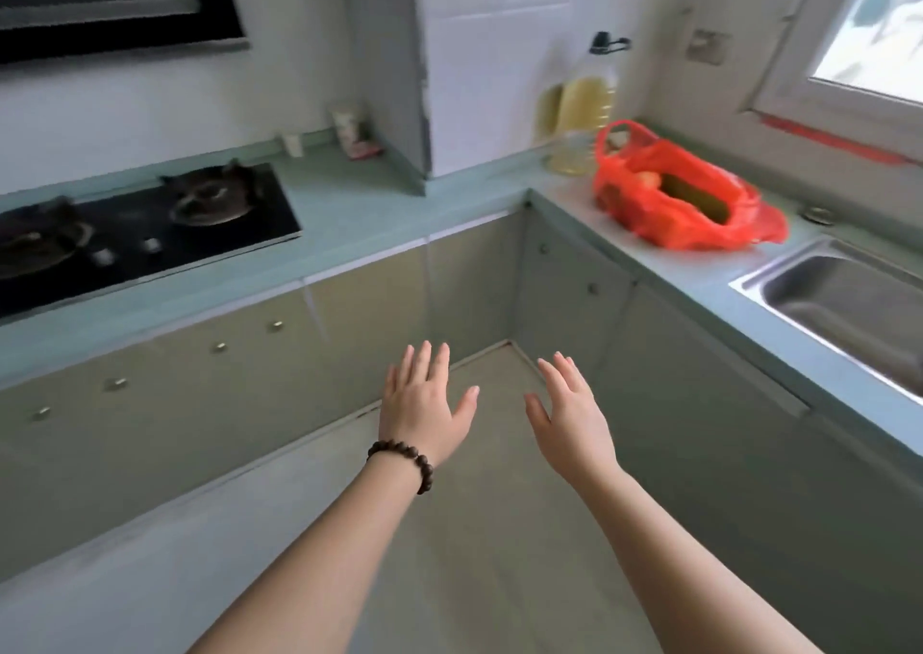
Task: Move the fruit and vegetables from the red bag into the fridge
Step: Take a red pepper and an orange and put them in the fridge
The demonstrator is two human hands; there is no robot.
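Inside red bag (699,204) — contents blurred; left hand (424,404), right hand (574,414) — grip wide, empty.

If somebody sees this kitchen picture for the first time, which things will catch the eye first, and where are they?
The red bag stands out most: it lies on the counter between the oil bottle and the sink, open, with a dark green vegetable showing inside. Next come the two bare hands, left hand and right hand, stretched out open over the floor and holding nothing.
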